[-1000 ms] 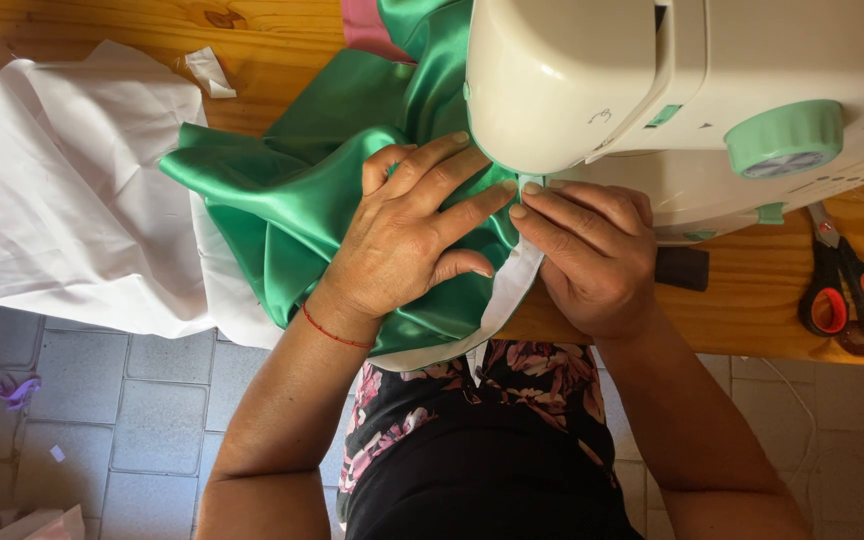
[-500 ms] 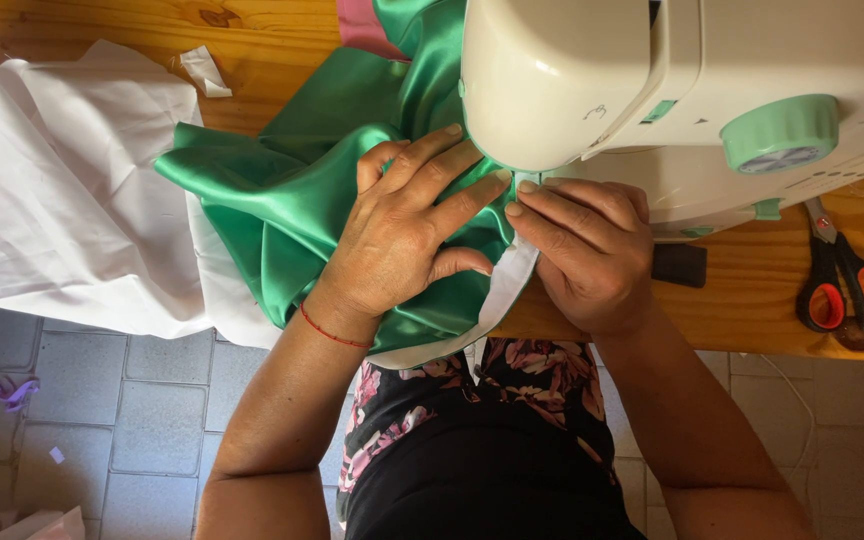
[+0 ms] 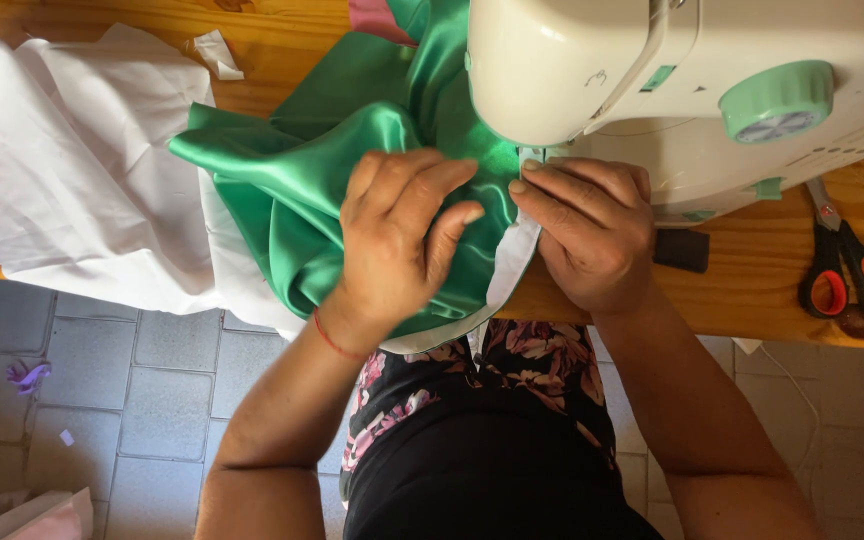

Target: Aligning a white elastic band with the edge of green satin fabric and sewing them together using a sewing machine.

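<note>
Barely anything has changed in the last second: the left hand (image 3: pixel 397 235) stays flat on the green satin fabric (image 3: pixel 302 170) left of the sewing machine (image 3: pixel 672 80), the right hand (image 3: pixel 592 230) still pins its white edge (image 3: pixel 512 262), so stitching looks mid-seam.

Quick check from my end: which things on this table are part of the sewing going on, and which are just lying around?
In use:
left hand, flat on the green satin fabric
right hand, at the white fabric edge
sewing machine

Lying about:
scissors
white cloth pile
fabric scrap
small black block
</note>
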